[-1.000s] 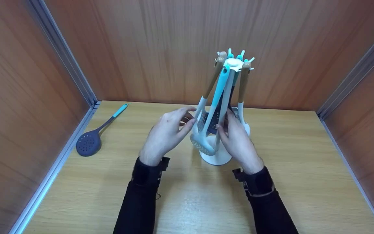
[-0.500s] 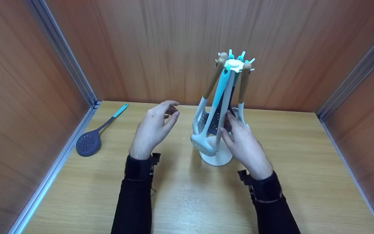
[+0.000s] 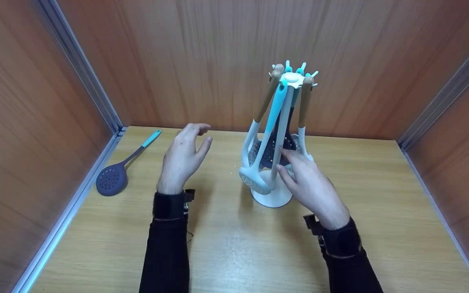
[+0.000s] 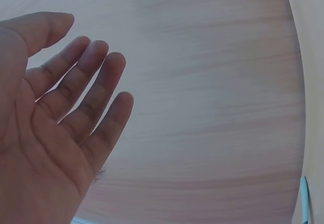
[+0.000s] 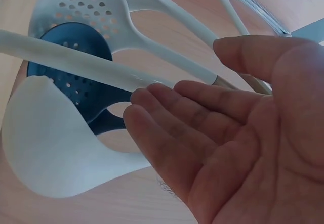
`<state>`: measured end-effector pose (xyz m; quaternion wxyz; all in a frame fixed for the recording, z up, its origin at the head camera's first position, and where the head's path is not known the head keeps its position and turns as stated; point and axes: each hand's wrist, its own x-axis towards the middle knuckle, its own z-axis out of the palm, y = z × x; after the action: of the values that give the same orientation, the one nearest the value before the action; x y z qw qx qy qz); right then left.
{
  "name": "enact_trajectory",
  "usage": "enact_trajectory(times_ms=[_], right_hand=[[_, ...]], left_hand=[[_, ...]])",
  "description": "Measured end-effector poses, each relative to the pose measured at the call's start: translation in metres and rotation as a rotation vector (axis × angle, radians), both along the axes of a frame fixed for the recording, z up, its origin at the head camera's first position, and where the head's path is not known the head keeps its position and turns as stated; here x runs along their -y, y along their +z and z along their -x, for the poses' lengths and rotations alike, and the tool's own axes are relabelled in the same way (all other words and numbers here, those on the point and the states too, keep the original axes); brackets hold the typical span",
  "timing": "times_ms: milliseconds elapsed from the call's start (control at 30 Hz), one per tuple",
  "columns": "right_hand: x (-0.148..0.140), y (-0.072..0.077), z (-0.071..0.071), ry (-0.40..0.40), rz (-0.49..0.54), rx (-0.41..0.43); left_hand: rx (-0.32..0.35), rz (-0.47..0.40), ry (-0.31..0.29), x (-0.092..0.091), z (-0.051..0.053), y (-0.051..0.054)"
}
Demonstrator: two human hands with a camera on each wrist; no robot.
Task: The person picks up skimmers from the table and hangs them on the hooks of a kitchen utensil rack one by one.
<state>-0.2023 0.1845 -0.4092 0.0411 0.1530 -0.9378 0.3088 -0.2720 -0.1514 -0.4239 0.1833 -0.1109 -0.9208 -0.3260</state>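
A white utensil stand [image 3: 272,199] stands right of centre, with several utensils hanging from its top. On its left side hang a pale slotted utensil with a turquoise handle [image 3: 276,106] and a wooden-handled one [image 3: 268,99]. A dark perforated utensil [image 5: 76,42] hangs behind the white pole [image 5: 61,59]. My right hand [image 3: 314,185] is at the pole, fingers extended and holding nothing; whether the fingertips touch it I cannot tell. Left of the stand, my left hand [image 3: 180,156] hovers with fingers apart, palm bare in the left wrist view. A dark skimmer [image 3: 111,180] lies on the table at left.
The wooden tabletop [image 3: 226,228] is bounded by a wood-grain back panel [image 3: 202,73] and side panels with metal edging. Another wooden-handled utensil [image 3: 305,101] hangs on the stand's right side. A white rounded utensil head [image 5: 55,143] lies close to my right fingers.
My left hand has drawn away from the stand, moving left. My right hand has loosened and shifted slightly right and toward me. The utensils and skimmer stay about where they were.
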Motion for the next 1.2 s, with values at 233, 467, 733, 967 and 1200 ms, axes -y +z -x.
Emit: enact_trajectory(times_ms=[233, 467, 733, 967, 1200], right_hand=[[-0.008, -0.008, -0.005, 0.021, -0.046, -0.074], [-0.017, -0.02, -0.008, 0.054, -0.115, -0.143], [-0.027, -0.036, -0.013, 0.081, -0.191, -0.176], [-0.028, -0.047, -0.02, 0.125, -0.256, -0.221], [-0.028, -0.049, -0.032, 0.145, -0.271, -0.215]], left_hand=[[0.015, 0.043, 0.095, 0.023, 0.013, -0.015], [0.051, 0.07, 0.164, 0.045, 0.024, -0.031], [0.091, 0.075, 0.207, 0.057, 0.028, -0.047], [0.126, 0.071, 0.24, 0.068, 0.032, -0.059], [0.182, 0.062, 0.276, 0.081, 0.033, -0.067]])
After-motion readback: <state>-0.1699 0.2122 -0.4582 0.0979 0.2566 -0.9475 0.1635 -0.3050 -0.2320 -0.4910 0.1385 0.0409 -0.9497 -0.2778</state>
